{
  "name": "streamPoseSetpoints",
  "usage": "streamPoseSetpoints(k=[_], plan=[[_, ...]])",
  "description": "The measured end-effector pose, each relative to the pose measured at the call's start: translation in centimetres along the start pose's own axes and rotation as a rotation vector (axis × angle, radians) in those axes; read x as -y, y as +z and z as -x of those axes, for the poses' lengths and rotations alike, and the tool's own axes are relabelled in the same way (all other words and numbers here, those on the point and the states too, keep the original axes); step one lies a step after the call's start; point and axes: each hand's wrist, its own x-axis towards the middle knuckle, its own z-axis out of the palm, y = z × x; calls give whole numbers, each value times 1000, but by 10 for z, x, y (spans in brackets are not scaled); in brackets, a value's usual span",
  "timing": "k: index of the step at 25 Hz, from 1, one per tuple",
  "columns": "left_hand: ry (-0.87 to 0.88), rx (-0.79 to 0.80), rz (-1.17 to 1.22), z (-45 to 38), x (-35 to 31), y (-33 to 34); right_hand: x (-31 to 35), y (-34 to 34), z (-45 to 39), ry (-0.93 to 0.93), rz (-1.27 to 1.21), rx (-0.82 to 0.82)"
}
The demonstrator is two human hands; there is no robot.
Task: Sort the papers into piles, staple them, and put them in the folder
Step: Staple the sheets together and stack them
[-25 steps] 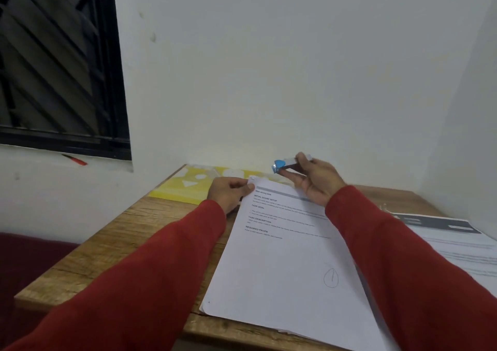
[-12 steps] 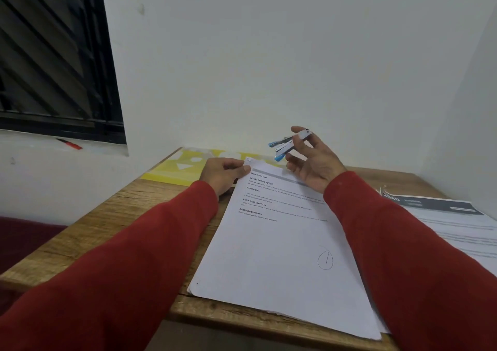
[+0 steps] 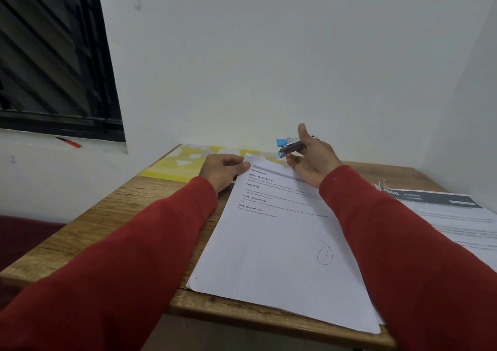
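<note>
The left hand (image 3: 224, 171) pins the top left corner of the near pile of papers (image 3: 279, 243), thumb and fingers pinching the corner, which curls up a little off the worktop (image 3: 113, 216). The right hand (image 3: 309, 159) hovers just beyond that corner with the stapler (image 3: 289, 147) in it: lower fingers curled under the body, thumb up and clear, so the grip looks loose. The stapler's blue nose points left toward the pinched corner and its mouth looks slightly parted, though the gap is hard to read.

So the step in hand looks to be stapling this pile. To do it well, square the sheets first; the bottom edge shows a few layers fanned out, so a tap to line them up would help. Then slide the corner fully into the stapler's mouth, keep the left fingers back from the nose, bring the thumb down on top and squeeze firmly once. A half squeeze risks a bent staple that misses the lower sheets.

A second pile (image 3: 451, 216) with a dark header lies well to the right, past the right sleeve. The yellow folder (image 3: 172, 166) lies flat at the back, partly under the left hand, waiting for the stapled sets.
</note>
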Motion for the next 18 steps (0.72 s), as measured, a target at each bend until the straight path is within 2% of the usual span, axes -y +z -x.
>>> streamPoseSetpoints(k=[6, 12, 15, 18], plan=[[1, 14, 2, 1, 0, 0, -2, 2, 0, -133, -38, 124], [9, 1, 18, 4, -3, 2, -1, 1, 0, -234, 99, 202], [12, 5, 16, 4, -4, 3, -1, 1, 3, -252, 226, 186], [2, 13, 11, 3, -3, 2, 0, 1, 4, -253, 240, 117]])
